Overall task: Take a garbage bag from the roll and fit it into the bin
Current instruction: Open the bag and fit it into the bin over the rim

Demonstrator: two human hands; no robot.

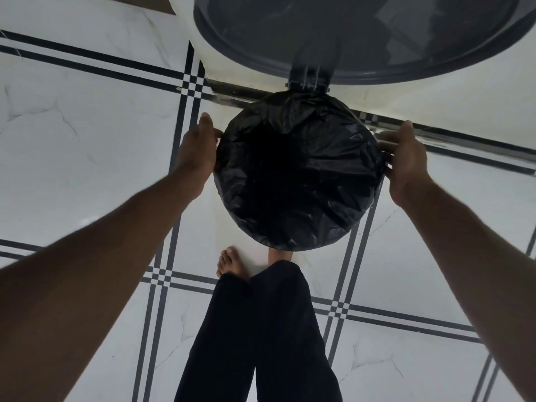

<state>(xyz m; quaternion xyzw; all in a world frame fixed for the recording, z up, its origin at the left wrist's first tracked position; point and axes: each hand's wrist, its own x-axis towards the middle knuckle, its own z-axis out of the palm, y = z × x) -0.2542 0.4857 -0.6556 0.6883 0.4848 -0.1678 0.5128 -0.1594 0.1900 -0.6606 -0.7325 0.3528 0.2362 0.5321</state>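
A black garbage bag [301,175] is spread over the round mouth of a bin, seen from straight above, and hides the bin's rim and body. The bin's dark round lid [362,33] stands open behind it on a hinge [309,79]. My left hand [198,146] grips the bag's edge at the left side of the rim. At the right side my right hand [404,158] pinches the bag's edge. The roll is not in view.
The floor [87,140] is white marble-look tile with black double lines. My legs in black trousers [261,338] stand just in front of the bin, with a bare foot [232,265] showing and the other foot under the bin's front edge. A pale wall [435,97] rises behind.
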